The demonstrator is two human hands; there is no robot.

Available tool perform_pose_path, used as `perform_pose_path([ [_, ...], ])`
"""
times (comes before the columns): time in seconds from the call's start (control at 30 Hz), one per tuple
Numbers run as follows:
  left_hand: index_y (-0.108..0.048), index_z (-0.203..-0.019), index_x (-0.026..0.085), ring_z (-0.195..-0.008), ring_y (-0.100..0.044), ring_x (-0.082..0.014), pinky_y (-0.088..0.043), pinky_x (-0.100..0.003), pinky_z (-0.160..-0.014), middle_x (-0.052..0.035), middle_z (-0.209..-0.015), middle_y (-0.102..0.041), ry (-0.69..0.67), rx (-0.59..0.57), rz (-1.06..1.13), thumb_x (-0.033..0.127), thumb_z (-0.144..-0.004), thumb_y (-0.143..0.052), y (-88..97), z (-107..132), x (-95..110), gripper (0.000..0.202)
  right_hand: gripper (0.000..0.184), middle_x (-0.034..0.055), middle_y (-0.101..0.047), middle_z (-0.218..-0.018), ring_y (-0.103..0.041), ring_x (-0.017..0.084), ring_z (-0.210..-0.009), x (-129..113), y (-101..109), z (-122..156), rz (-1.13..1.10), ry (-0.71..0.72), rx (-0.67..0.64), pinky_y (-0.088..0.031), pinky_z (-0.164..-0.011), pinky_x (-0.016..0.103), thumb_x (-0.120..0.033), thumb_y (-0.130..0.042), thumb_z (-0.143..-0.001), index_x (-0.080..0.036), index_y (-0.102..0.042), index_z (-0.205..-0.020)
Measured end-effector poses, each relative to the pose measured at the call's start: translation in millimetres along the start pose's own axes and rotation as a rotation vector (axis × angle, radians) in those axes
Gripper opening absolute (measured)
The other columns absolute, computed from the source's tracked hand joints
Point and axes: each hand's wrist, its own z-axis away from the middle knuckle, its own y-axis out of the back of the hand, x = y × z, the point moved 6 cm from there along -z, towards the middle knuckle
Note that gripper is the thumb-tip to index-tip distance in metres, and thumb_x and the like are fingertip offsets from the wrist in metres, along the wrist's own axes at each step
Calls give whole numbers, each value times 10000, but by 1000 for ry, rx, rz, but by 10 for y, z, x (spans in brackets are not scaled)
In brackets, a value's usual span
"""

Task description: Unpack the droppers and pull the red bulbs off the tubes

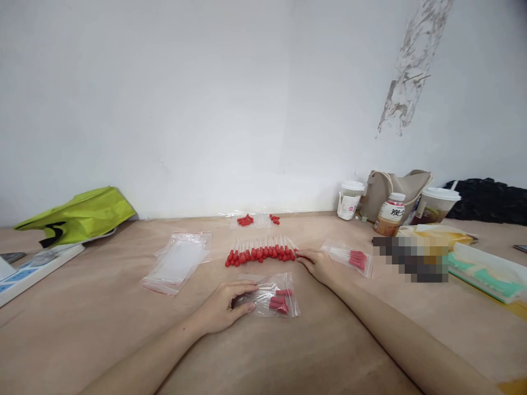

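Note:
A clear zip bag (267,296) with a few red-tipped sticks (279,303) inside lies flat in front of me. My left hand (228,306) grips its left end, forefinger along the top and thumb at the lower edge. Beyond it, a row of thin white sticks with red bulb-like tips (259,253) is spread side by side, tips toward me. At the row's right end my right hand (317,264) has its fingertips closed together on a red tip. Just right of that hand lies another bag of red-tipped sticks (357,259).
Flat clear bags (179,260) are stacked at left. Small red pieces on clear plastic (259,220) lie by the wall. A power strip (39,271) and green bag (82,214) stand far left. Cups (351,200), a bottle (390,214) and a handbag (376,192) crowd the right.

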Motion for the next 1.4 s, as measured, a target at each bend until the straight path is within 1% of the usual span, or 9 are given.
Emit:
perform_pose_path([
  [0.17,-553,-1145,270,-1113,-498,-193,-382,-332,-956,-2,-1190,-564,5,-8,-30,389,-794,-518,-9,-6,0,373,238,57,-655,-999,-614,201,-901,-33,28,-4,-37,-36,11,-474,-825,346,-274,-515,-787,-208,-639,-978],
  [0.33,-541,-1158,268,-1120,-490,-189,-373,-337,-966,-4,-1203,-553,0,-12,-38,372,-796,-519,-9,-7,3,377,254,72,-658,-867,-612,163,-737,5,173,22,-83,-140,139,-496,-665,288,-309,-465,-804,-163,-615,-947],
  [0.43,-528,-1172,269,-1125,-485,-197,-365,-358,-972,-10,-1213,-545,-4,-11,-41,384,-798,-513,0,0,19,392,218,56,-630,-750,-568,148,-650,-1,249,92,-102,-224,208,-467,-596,270,-322,-488,-775,-154,-619,-822],
  [0.57,-514,-1185,277,-1129,-481,-209,-366,-376,-972,-16,-1223,-536,-3,-19,-41,416,-767,-548,-4,0,32,441,141,9,-599,-631,-531,125,-594,-227,98,214,-245,-189,-85,-424,-550,237,-294,-557,-716,-174,-618,-675],
  [0.7,-529,-1172,267,-1137,-478,-208,-371,-381,-971,-22,-1210,-546,13,-9,-13,403,-805,-501,-15,-17,19,393,119,12,-610,-682,-532,142,-674,-513,8,318,-269,-93,-255,-414,-603,249,-272,-590,-704,-203,-673,-753],
  [0.9,-567,-1131,253,-1123,-493,-194,-372,-355,-976,-15,-1179,-568,29,31,-47,384,-819,-477,-48,-34,-22,350,186,23,-590,-811,-519,149,-787,-726,-13,302,-329,-2,-325,-413,-704,262,-342,-600,-736,-224,-678,-858],
  [1.07,-635,-1024,229,-1000,-575,-192,-430,-316,-898,-24,-1071,-637,46,147,-141,386,-812,-483,-47,-55,-8,305,286,22,-565,-924,-520,156,-874,-848,32,288,-376,35,-351,-402,-793,278,-379,-657,-683,-228,-657,-925],
  [1.27,-646,-854,220,-754,-607,-156,-469,-258,-720,-20,-845,-665,36,230,-234,376,-820,-466,-25,-56,44,241,353,23,-585,-891,-534,167,-834,-926,9,303,-312,6,-374,-409,-735,263,-370,-735,-569,-203,-657,-869],
  [1.4,-638,-846,224,-751,-600,-148,-467,-252,-712,-14,-848,-658,4,224,-203,364,-819,-470,-27,-50,51,220,233,7,-604,-823,-534,126,-714,-943,-18,317,-300,-7,-311,-407,-638,218,-230,-663,-630,-193,-636,-858],
])
